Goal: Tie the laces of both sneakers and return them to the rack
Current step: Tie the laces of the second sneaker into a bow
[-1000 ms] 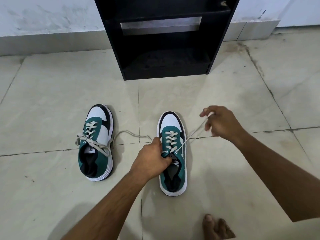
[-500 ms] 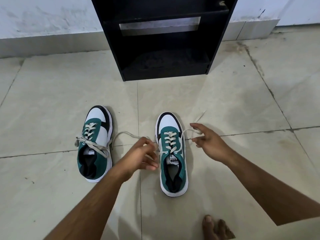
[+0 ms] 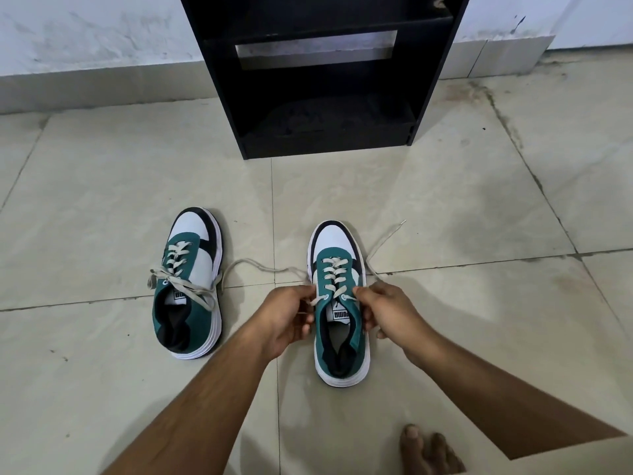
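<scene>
Two green, white and black sneakers stand on the tiled floor, toes toward the black shoe rack (image 3: 329,132). The left sneaker (image 3: 191,286) has its cream laces lying loose across its tongue. The right sneaker (image 3: 339,303) sits between my hands. My left hand (image 3: 291,317) pinches the left lace end (image 3: 260,267) at the top eyelet. My right hand (image 3: 387,313) grips the right lace end (image 3: 383,241), which trails out past the toe.
The rack's lowest shelf (image 3: 325,118) stands open just beyond the shoes, against a white wall (image 3: 85,46). My bare toes (image 3: 428,450) show at the bottom right. Floor tiles (image 3: 479,217) stretch around both shoes.
Both hands have drawn in close to the right sneaker's top eyelets. My right hand dropped from its raised pull on the lace, and the lace now lies slack on the floor.
</scene>
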